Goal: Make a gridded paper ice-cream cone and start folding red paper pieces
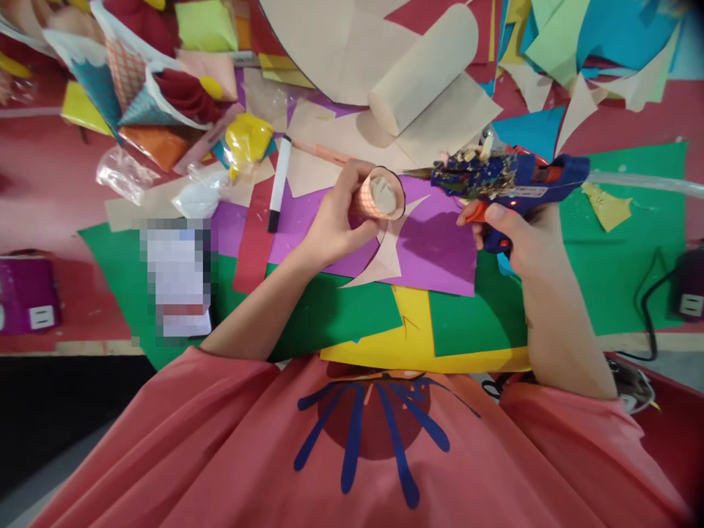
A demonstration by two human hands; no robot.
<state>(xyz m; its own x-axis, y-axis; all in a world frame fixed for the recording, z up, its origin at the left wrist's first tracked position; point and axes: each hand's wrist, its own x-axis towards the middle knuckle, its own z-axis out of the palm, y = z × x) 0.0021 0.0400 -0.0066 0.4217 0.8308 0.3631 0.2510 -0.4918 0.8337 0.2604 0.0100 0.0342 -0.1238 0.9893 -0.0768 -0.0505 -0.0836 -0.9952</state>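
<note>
My left hand wraps its thumb and fingers round a small checked paper cone. Its open mouth, edged with a dark line, faces up and shows pale crumpled filling inside. In my right hand is a blue hot glue gun, with a finger at its orange trigger. Dried glue and debris crust the gun's front. Its nozzle points left, close to the cone's rim; whether they touch I cannot tell. A clear glue stick runs out of the gun's back. Below the cone lies a pointed beige paper scrap on purple sheets.
A black-and-white marker lies left of my hand, near a phone with a blurred screen. Behind are a beige paper roll, bagged yellow clay and finished-looking paper cones. Green sheets cover the front.
</note>
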